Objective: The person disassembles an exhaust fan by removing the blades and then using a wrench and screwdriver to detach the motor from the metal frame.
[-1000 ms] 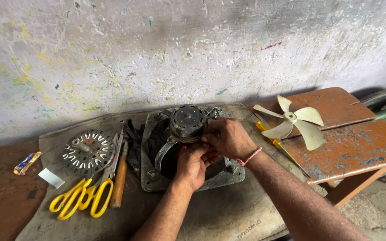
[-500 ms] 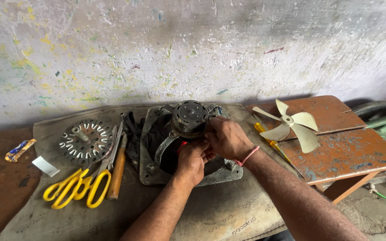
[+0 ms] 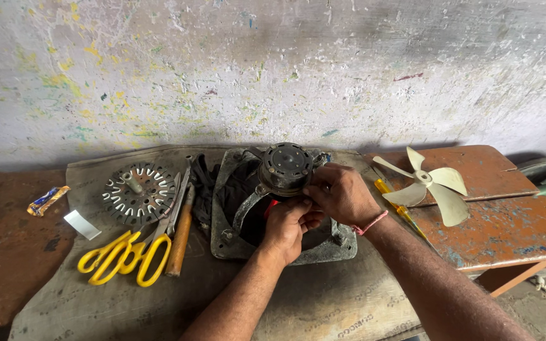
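Both hands are together at the fan motor. The left hand is curled just below the motor body, fingers pinched on something small and red at its underside; what it is cannot be told. The right hand is closed around the motor's right side, steadying it.

The motor sits raised in a grey square frame, on a worn cloth over the bench, near the wall.

Progress, judged from the layout: disassembly looks well on. The cream 4-blade fan is already off and lies apart on the rusty orange board. A round slotted metal plate lies off to the left. The motor is not yet out of the frame.

Tools left of the frame: yellow scissors, a wooden-handled tool, pliers beside it. A yellow screwdriver lies by the right wrist.

Containers: none in view; nothing is held in a box or tray, parts lie loose.
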